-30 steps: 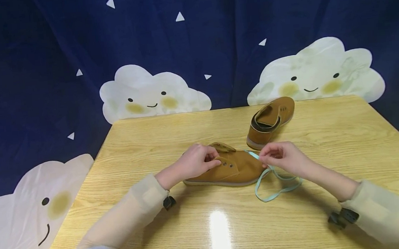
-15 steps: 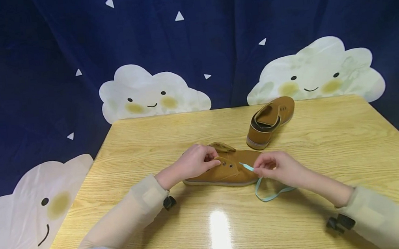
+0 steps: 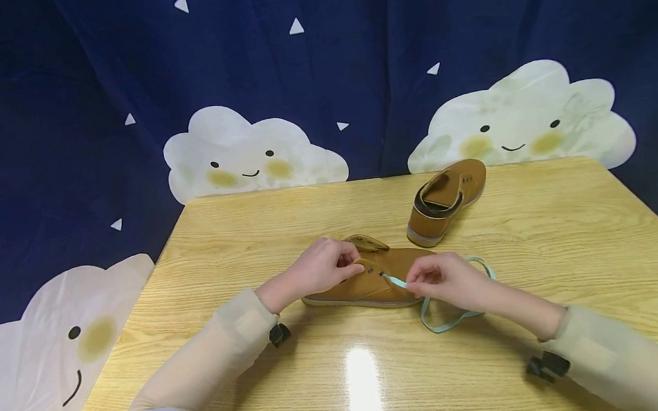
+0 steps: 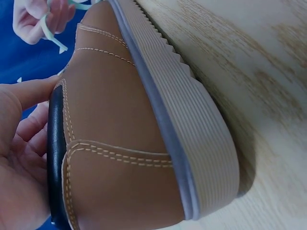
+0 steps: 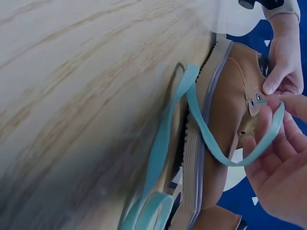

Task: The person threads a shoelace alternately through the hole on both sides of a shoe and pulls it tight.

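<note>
A tan shoe (image 3: 365, 287) lies sideways on the table, toe to the right, its eyelet flaps spread apart. My left hand (image 3: 328, 264) pinches the near eyelet flap between thumb and fingers; in the left wrist view the same hand (image 4: 24, 143) reaches along the dark-lined collar. Between thumb and finger my right hand (image 3: 444, 280) pinches a mint-green shoelace (image 3: 396, 281) close to its end. The lace's tip points at the near flap's front eyelet; whether it has entered the hole I cannot tell. In the right wrist view the slack lace (image 5: 160, 143) hangs down to the table.
Behind, a second tan shoe (image 3: 448, 198) without a lace stands with its toe pointing away to the right. Both rest on a pale wooden table (image 3: 274, 380). A dark blue curtain (image 3: 351, 53) with white clouds hangs beyond the far edge.
My right hand has moved left and a little down, bringing the lace tip from over the shoe's toe to the front eyelet. The left hand keeps its pinch on the flap.
</note>
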`<state>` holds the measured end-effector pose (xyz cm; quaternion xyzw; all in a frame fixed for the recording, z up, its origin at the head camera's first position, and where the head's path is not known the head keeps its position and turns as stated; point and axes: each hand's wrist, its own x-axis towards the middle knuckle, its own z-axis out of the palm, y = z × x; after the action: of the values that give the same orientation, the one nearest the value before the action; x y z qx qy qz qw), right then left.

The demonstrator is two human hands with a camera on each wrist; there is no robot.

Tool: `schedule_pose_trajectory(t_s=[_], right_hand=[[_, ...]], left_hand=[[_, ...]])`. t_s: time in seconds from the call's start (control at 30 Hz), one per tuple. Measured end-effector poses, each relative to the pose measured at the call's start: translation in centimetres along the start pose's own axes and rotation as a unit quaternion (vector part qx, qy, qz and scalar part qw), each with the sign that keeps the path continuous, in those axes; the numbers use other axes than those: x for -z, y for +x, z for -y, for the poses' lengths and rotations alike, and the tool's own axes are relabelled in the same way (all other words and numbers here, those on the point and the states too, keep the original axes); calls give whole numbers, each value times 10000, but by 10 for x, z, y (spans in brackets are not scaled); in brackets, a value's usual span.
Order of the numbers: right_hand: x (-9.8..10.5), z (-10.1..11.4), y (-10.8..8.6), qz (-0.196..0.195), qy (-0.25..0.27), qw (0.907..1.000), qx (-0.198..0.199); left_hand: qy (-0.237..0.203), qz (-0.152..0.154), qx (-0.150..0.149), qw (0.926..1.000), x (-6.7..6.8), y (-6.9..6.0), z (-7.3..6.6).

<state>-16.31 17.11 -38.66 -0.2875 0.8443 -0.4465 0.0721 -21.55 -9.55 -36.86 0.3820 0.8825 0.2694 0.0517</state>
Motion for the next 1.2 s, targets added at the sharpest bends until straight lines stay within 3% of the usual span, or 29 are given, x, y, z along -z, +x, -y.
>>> schedule_pose_trajectory(t_s=[0.57, 0.83, 1.2], right_hand=[[-15, -2, 13, -37, -208, 9989, -407], [-20, 1, 20, -175, -618, 9961, -605], [-23, 3, 25, -333, -922, 9944, -398]], left_hand=[[-4, -39, -80, 10000, 3, -1, -3], [-131, -74, -371, 9992, 2, -3, -1], [-169, -41, -344, 9993, 2, -4, -1]])
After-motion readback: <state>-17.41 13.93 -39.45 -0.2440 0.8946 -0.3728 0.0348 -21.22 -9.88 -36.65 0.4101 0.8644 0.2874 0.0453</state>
